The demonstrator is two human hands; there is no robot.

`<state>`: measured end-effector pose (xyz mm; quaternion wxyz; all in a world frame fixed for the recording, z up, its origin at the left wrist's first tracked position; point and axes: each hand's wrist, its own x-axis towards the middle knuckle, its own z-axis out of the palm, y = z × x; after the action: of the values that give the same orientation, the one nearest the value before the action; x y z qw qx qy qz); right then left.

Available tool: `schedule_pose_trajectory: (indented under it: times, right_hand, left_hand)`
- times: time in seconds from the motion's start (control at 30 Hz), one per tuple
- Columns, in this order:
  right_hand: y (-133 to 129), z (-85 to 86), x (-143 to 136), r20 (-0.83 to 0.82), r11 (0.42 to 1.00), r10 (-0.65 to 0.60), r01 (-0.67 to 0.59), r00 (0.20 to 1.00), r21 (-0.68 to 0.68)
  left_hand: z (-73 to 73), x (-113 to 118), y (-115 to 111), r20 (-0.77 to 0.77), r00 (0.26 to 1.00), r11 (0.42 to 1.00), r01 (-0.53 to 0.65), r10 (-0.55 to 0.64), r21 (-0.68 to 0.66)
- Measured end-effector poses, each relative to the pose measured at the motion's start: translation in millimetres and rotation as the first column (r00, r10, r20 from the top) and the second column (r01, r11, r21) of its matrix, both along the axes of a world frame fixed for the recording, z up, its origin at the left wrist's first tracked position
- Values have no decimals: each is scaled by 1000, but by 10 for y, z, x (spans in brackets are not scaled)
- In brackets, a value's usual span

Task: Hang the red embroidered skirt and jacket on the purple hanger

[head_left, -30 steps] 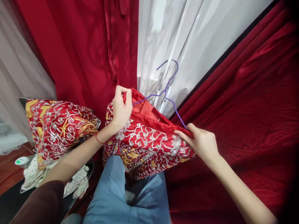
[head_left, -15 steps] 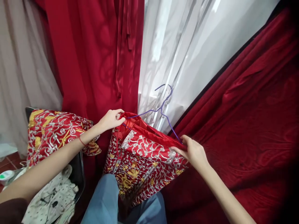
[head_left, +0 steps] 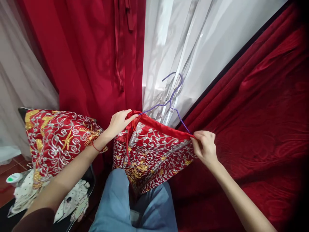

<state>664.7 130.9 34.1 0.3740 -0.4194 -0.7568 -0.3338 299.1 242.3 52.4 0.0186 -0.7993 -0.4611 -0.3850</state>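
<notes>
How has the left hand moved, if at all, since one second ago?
Yes, downward: judged against the lower end of the hanging red ribbon, the left hand is now lower.

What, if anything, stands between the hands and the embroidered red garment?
Nothing visible does: the left hand and the right hand hold the garment at opposite ends of its top edge, near the arms of the purple hanger.

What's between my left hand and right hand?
In the head view, the red top band of the embroidered garment spans left hand to right hand, with the purple hanger showing above it.
</notes>
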Motion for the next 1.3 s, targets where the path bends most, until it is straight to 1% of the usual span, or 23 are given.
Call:
schedule_pose_trajectory:
  times: [0.07,0.1,0.17,0.23,0.3,0.43,0.53,0.6,0.67,0.7,0.77,0.83,0.9,0.97,1.03,1.1,1.17,1.23,1.3]
  right_hand:
    - [31,17,-32,35,992,61,-57,997,-116]
    - [51,35,-45,75,982,70,-56,995,-180]
    - [94,91,-51,173,961,55,-5,983,-277]
    - [135,174,-23,235,946,40,39,971,-322]
    - [171,284,32,222,941,29,48,975,-336]
    - [231,555,146,128,945,6,36,992,-326]
    - [254,729,222,62,968,-87,99,994,-230]
    - [237,788,280,24,976,-168,170,986,-140]
    - [183,783,327,44,975,-197,200,979,-95]
    - [142,758,336,91,977,-177,186,980,-103]
    - [46,677,314,224,978,-89,128,971,-166]
    - [-48,578,239,334,971,2,78,942,-228]
    - [-111,489,133,380,968,25,72,925,-239]
    - [-138,420,28,397,975,20,70,918,-211]
    - [-147,372,-47,436,983,43,41,899,-181]
    - [-166,346,-67,479,985,90,-7,873,-172]
    - [-206,346,-9,487,987,100,-25,868,-159]
    - [-262,374,122,476,991,72,-10,877,-131]
    - [-319,419,294,494,994,31,24,869,-105]
  left_hand:
    - [-57,14,-5,-1,1000,998,-28,28,57]
    - [-85,22,0,-3,999,996,-35,35,86]
    - [-138,38,18,-16,999,989,-41,44,145]
    - [-177,59,39,-45,997,981,-45,55,187]
    - [-196,79,58,-71,994,975,-64,81,214]
    - [-198,90,81,-92,990,967,-82,107,242]
    - [-197,60,84,-97,989,967,-86,112,241]
    - [-205,45,79,-82,989,969,-100,121,227]
    - [-225,56,67,-51,992,975,-103,115,199]
    - [-240,75,58,-35,994,979,-92,100,179]
    - [-274,133,34,-5,998,989,-57,58,137]
    - [-309,196,2,33,999,994,-38,35,107]
    - [-335,239,-35,114,992,994,-56,45,93]
    - [-343,252,-74,226,972,993,-89,68,83]
    - [-327,246,-114,323,941,990,-126,100,62]
    - [-290,234,-151,378,915,987,-159,141,16]
    - [-241,220,-179,396,901,984,-168,177,-57]
    - [-196,201,-190,396,892,974,-180,220,-136]
    - [-169,176,-184,396,877,959,-213,272,-188]
